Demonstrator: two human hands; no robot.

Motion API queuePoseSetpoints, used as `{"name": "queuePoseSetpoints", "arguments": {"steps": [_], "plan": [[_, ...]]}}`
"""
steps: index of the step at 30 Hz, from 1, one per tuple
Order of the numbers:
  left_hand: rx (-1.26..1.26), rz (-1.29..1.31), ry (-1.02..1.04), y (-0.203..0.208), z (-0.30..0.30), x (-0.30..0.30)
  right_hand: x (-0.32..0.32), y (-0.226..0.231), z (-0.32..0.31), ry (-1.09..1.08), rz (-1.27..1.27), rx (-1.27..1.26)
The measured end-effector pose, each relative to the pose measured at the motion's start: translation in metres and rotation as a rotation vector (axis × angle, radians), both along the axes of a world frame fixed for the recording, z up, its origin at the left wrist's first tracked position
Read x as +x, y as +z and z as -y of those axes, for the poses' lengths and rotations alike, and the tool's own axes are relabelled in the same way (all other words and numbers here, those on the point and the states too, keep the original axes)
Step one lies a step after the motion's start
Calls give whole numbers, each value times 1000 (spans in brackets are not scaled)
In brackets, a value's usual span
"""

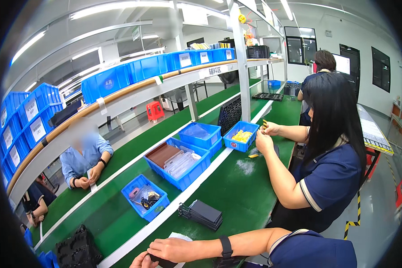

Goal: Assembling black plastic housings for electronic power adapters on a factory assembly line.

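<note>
Long green workbench (236,187) running away toward the far wall, split by a white strip, so people can sit along both sides. Above it, a curved shelf lined with blue bins (147,67), labels facing outward, within arm's reach for restocking. On the bench, a large blue tray (178,163) with brown sheets and clear bagged parts, angled toward the seated workers; nearer, a smaller blue tray (145,196) with bagged odds and ends; farther off, one more blue tray of yellow parts (241,136) just beside a dark-haired co-worker (330,156), both that person's hands raised together on a small yellow piece. Across the strip, another co-worker in light blue (82,158), hands close together over a white slip. Just ahead of the wearer, a stack of dark flat cases (203,213), fanned and ready to pick. At the bottom edge, right hand (178,249), wrist in a black band, laid flat across a dark flat piece (158,260), fingers curled over it to pin it down; left hand (142,261) barely in frame against the same piece, grip impossible to tell.
</note>
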State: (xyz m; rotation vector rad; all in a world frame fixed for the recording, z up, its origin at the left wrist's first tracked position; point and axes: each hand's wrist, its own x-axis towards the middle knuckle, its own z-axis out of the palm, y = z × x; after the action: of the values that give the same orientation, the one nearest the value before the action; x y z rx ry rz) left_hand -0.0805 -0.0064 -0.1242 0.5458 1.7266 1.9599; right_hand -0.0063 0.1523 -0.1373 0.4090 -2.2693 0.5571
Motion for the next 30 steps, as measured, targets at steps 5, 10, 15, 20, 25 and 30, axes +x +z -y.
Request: {"name": "queuePoseSetpoints", "arguments": {"steps": [5, 10, 15, 20, 25, 30], "plan": [[60, 4, -8, -13, -1, -5, 5, 11, -3, 53, -49, 24], [67, -28, -36, -7, -16, -3, 11, 19, -26, 29, 67, -220], [133, 6, -24, -14, -13, -4, 13, 28, -20, 14, 539, -821], [121, 10, -42, -15, -12, -3, 12, 27, -18, 9, 565, -892], [117, -5, -40, -9, -12, 1, 13, 27, -18, 58, 585, -964], [80, -10, -43, -11, -12, 1, 14, 29, -16, 33, 588, -964]]}}
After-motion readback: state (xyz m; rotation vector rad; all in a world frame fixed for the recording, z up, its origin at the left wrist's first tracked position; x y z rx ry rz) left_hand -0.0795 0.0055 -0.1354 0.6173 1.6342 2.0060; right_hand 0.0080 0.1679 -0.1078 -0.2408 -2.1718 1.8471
